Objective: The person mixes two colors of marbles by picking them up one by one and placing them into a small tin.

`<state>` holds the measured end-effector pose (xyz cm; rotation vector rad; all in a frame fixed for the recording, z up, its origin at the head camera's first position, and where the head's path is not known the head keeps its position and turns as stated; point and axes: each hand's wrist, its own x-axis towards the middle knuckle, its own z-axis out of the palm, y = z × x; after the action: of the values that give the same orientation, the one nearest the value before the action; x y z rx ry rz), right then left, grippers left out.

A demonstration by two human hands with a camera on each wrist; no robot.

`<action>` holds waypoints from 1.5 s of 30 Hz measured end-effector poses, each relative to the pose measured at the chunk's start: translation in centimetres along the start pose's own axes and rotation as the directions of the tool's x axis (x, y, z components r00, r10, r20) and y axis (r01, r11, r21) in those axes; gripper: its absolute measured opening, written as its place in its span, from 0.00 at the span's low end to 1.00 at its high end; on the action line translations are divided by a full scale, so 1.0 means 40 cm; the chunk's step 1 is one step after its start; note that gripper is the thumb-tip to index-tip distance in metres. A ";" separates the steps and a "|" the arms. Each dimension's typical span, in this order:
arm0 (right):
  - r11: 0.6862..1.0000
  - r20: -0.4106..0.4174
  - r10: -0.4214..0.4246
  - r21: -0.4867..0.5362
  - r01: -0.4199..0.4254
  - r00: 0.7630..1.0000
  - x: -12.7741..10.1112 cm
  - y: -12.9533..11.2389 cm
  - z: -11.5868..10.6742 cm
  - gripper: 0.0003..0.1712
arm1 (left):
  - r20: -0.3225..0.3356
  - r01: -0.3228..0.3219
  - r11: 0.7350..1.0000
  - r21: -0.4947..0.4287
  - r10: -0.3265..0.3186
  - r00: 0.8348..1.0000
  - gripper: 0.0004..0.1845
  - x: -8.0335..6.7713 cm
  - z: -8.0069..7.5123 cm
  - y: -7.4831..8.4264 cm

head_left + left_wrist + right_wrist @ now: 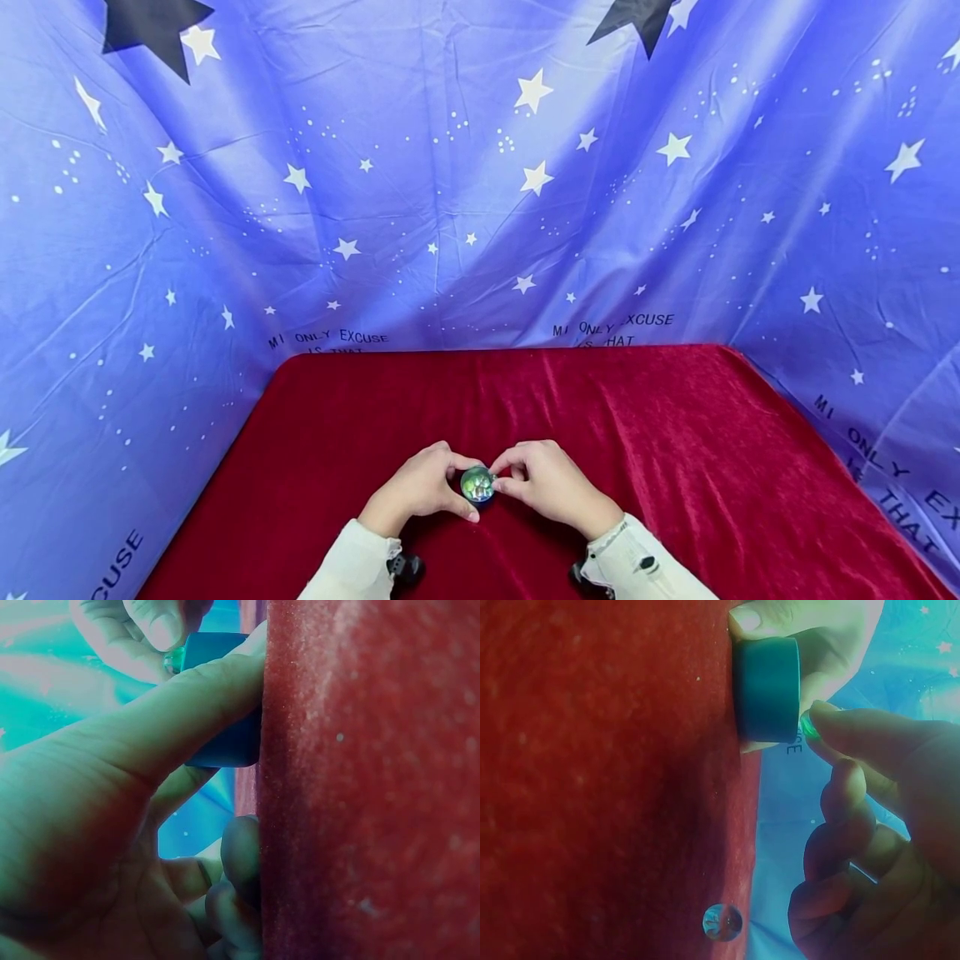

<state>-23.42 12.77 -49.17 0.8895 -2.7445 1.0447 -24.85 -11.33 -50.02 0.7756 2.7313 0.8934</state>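
A small round dark blue cup stands on the red cloth, with shiny green and clear glassy pieces showing in its mouth in the head view. My left hand grips the cup from the left, thumb on the near side and fingers on the far side. At the rim, my right hand pinches a small green glassy piece between thumb and forefinger. Its other fingers are curled, and the piece is mostly covered by the fingertips. A clear glass ball appears on the cloth in the right wrist view.
Red velvet cloth covers the table. A blue curtain with stars hangs behind it and along both sides. Each wrist, in a white sleeve, has a small black device by it.
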 end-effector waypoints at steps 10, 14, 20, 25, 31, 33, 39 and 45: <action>1.000 -0.006 -0.020 0.005 0.021 1.000 0.000 -0.003 0.005 0.07 | -0.001 -0.010 1.000 0.008 0.010 1.000 0.29 0.000 -0.001 -0.002; 1.000 -0.005 -0.017 0.013 0.018 1.000 0.000 -0.002 0.008 0.07 | 0.001 -0.002 1.000 0.011 0.002 1.000 0.29 0.001 -0.002 0.000; 1.000 -0.004 -0.016 0.022 0.016 1.000 -0.001 -0.001 0.009 0.07 | 0.002 -0.007 1.000 0.011 0.007 1.000 0.30 0.000 -0.001 0.003; 1.000 -0.008 -0.016 0.020 0.016 1.000 -0.001 0.000 0.007 0.08 | 0.001 -0.017 1.000 0.014 0.017 1.000 0.30 0.002 0.000 0.001; 1.000 -0.009 -0.008 0.015 0.008 1.000 0.000 0.002 0.001 0.08 | 0.003 -0.002 1.000 0.019 0.002 1.000 0.30 0.004 0.003 -0.005; 1.000 -0.008 -0.005 0.012 0.005 1.000 0.001 0.004 -0.001 0.07 | 0.003 0.000 1.000 0.016 0.000 1.000 0.30 0.004 0.003 -0.006; 1.000 0.006 0.010 0.013 -0.010 1.000 -0.001 0.008 -0.010 0.07 | 0.011 0.011 1.000 -0.004 -0.011 1.000 0.31 0.003 0.004 -0.008; 1.000 0.021 0.020 0.010 -0.021 1.000 -0.003 0.016 -0.021 0.06 | 0.011 -0.006 1.000 -0.012 0.006 1.000 0.30 0.005 0.004 -0.008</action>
<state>-23.78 13.75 -48.91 0.8806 -2.7736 1.0597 -25.12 -11.36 -50.35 0.7853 2.7130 0.9027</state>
